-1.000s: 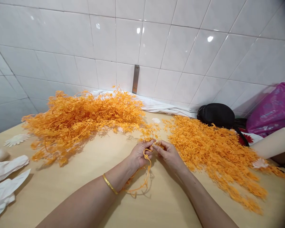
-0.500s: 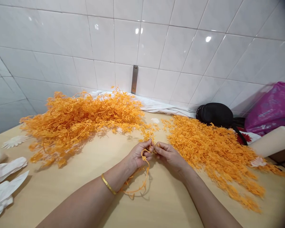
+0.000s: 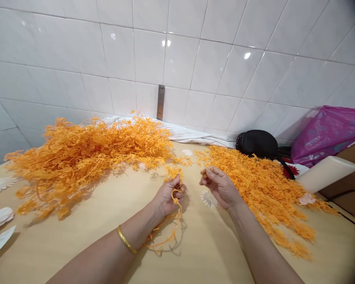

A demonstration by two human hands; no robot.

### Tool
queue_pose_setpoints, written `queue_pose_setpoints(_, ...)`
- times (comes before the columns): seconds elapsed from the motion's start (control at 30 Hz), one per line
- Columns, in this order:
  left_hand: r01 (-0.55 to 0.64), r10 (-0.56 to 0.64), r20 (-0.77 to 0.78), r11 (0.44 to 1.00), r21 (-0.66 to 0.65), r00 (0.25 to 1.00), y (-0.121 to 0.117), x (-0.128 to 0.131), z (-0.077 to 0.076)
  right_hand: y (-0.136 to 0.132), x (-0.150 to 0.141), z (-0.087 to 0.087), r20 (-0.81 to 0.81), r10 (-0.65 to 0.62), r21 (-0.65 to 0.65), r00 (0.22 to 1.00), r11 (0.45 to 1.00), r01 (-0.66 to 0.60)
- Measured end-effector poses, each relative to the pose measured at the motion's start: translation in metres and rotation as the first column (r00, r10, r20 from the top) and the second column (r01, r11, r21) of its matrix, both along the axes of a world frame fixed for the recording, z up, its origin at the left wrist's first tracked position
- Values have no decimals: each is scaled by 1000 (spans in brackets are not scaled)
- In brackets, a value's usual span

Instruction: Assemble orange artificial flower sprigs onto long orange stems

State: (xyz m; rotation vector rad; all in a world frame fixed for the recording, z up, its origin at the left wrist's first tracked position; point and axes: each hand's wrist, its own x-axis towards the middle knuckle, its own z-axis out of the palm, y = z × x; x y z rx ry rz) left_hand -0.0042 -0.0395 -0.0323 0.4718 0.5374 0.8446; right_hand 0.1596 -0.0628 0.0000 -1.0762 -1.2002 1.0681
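My left hand [image 3: 169, 196] is closed on an orange artificial sprig [image 3: 177, 202]. Its frilly tip shows above my fingers and its thin stem loops down under my wrist. Apart from it, on the right, my right hand [image 3: 220, 185] is pinched around a small orange piece [image 3: 207, 172], mostly covered by the fingers. A white petalled disc [image 3: 209, 198] lies on the table just beside my right hand. To the left spreads a tangled heap of orange sprigs [image 3: 100, 152]. Small orange pieces [image 3: 254, 185] form a loose pile on the right.
A white cloth [image 3: 192, 136] runs along the tiled wall. At the back right are a black bag [image 3: 257, 142], a purple plastic bag [image 3: 328, 132] and a cream roll-like object [image 3: 328, 173]. White petal shapes [image 3: 1, 184] and white pieces [image 3: 0, 217] lie at the left edge.
My hands were together at the sprig; my right hand has pulled away to the right with a small orange piece. The petalled disc beside it now shows. The whole view has shifted slightly.
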Motion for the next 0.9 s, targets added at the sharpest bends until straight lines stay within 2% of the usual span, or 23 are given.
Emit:
queue_pose_setpoints(0.03, -24, 24, -44, 1000, 11, 999, -1, 2, 0, 2, 7, 0, 154, -194, 32, 969, 981, 192)
queue_pose_setpoints(0.07, -40, 42, -79, 999, 26, 996, -2, 4, 0, 4, 14, 0, 314, -391, 112, 865, 920, 375)
queue_pose_setpoints(0.1, -52, 56, -106, 998, 38, 993, -3, 6, 0, 5, 20, -1, 456, -554, 229, 697, 830, 509)
queue_pose_setpoints(0.13, -64, 69, -126, 997, 45, 990, -4, 7, 1, 6, 25, -3, 555, -667, 355, 498, 731, 583)
queue_pose_setpoints(0.17, -73, 78, -140, 996, 45, 987, -4, 8, 1, 6, 29, -5, 610, -730, 466, 308, 645, 606)
queue_pose_setpoints(0.2, -83, 88, -150, 996, 42, 985, -5, 9, 1, 7, 31, -7, 635, -757, 550, 153, 582, 598)
queue_pose_setpoints(0.23, -96, 101, -158, 995, 42, 982, -5, 9, 1, 6, 32, -9, 643, -765, 610, 39, 541, 579)
queue_pose_setpoints(0.3, -124, 130, -175, 991, 48, 976, -5, 9, 2, 6, 29, -13, 652, -754, 673, -85, 523, 523)
queue_pose_setpoints(0.4, -158, 172, -212, 984, 81, 962, -7, 10, 3, 7, 22, -18, 662, -735, 707, -147, 547, 448)
queue_pose_setpoints(0.47, -170, 195, -256, 978, 117, 947, -8, 12, 3, 8, 19, -18, 657, -741, 717, -142, 554, 424)
queue_pose_setpoints(0.5, -177, 210, -283, 974, 137, 936, -9, 13, 2, 7, 17, -18, 649, -753, 719, -107, 562, 409)
queue_pose_setpoints(0.57, -199, 250, -331, 963, 180, 910, -10, 16, 1, 5, 11, -14, 624, -780, 716, 50, 595, 365)
queue_pose_setpoints(0.63, -221, 291, -363, 950, 222, 885, -10, 18, -1, -1, -1, -11, 591, -752, 681, 293, 659, 319)
queue_pose_setpoints(0.7, -244, 326, -369, 937, 251, 870, -10, 20, -4, -8, -17, -9, 575, -629, 591, 523, 762, 266)
queue_pose_setpoints(0.73, -252, 336, -364, 932, 259, 869, -9, 21, -5, -11, -26, -10, 576, -547, 528, 607, 816, 235)
queue_pose_setpoints(0.8, -266, 346, -339, 928, 261, 875, -8, 21, -6, -14, -38, -14, 585, -378, 381, 717, 909, 168)
queue_pose_setpoints(0.9, -262, 330, -318, 935, 240, 889, -9, 20, -6, -11, -42, -27, 517, -181, 172, 837, 979, 106)
